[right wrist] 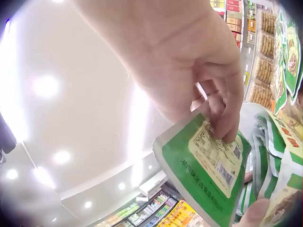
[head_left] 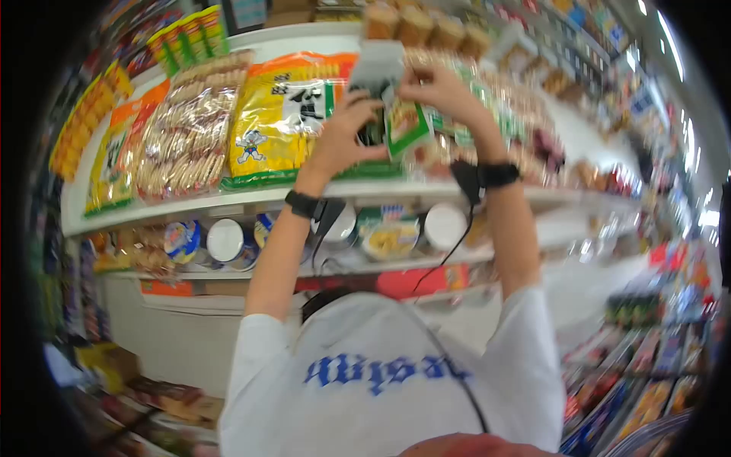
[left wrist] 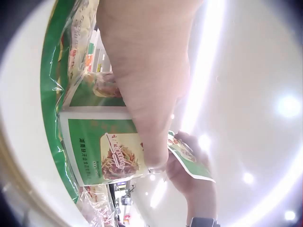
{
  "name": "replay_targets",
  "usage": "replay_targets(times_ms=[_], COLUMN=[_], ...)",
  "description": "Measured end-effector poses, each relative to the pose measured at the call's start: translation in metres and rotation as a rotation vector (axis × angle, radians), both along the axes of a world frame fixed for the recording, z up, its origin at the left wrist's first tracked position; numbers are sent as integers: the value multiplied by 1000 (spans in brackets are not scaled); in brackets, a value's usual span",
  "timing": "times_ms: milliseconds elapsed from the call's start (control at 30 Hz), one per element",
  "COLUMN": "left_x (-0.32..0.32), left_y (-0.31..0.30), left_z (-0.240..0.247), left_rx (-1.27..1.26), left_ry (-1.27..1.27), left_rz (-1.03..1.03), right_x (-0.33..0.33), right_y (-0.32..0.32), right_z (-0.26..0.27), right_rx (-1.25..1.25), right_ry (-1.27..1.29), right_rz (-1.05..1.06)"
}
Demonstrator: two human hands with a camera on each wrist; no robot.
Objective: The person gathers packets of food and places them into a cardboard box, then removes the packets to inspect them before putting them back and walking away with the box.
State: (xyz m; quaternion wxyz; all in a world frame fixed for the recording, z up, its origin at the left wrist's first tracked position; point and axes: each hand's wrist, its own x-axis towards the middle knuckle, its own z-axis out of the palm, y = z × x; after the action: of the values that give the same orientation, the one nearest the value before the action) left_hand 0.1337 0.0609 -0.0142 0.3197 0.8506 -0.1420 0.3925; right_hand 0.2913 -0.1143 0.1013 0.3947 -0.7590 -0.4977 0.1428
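Note:
My right hand (head_left: pixel 445 97) pinches a flat green-and-white snack packet (right wrist: pixel 187 156) by its upper edge. Printed text and a barcode show on the packet's back in the right wrist view. Beside it, my left hand (head_left: pixel 343 139) grips an open-topped green-and-white snack box (left wrist: pixel 85 158), its thumb against the box's edge. A picture of food covers part of the box front. Several more green packets (right wrist: pixel 272 146) stand inside the box. The held packet is outside the box, close to its open side. Part of the left hand is hidden behind the packet in the right wrist view.
The upper shelf (head_left: pixel 205 199) carries a large yellow bag (head_left: pixel 266 122) and clear bags of pale snacks (head_left: pixel 190 129). Round tubs (head_left: pixel 226 238) line the shelf below. Packs of biscuits (head_left: pixel 415 30) stand at the back. Thin cables (head_left: pixel 449 255) hang from both wrist straps.

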Motion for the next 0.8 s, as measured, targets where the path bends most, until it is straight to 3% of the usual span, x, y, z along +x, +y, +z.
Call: replay_targets(times_ms=[167,367,500,567,633,800], left_x=[-2,-6,-2,4,4,4], left_y=[2,-6,-4,-2,-1,-2], left_z=[-5,-4,-5,-13,-19,-22], left_rx=[-18,-54,-18,-13,18,-7], left_ry=[-77,-121,-174,-208,-161,-161], left_rz=[11,32,46,66,76,115], right_x=[-13,-14,-2,17,14,-16], right_y=[20,39,44,41,39,40], right_z=[22,29,15,10,15,7], right_rx=[-15,-87,-30,89,173,-32], right_ry=[-2,14,48,-151,-37,-27], right_rz=[-19,-190,-192,-187,-33,-47])
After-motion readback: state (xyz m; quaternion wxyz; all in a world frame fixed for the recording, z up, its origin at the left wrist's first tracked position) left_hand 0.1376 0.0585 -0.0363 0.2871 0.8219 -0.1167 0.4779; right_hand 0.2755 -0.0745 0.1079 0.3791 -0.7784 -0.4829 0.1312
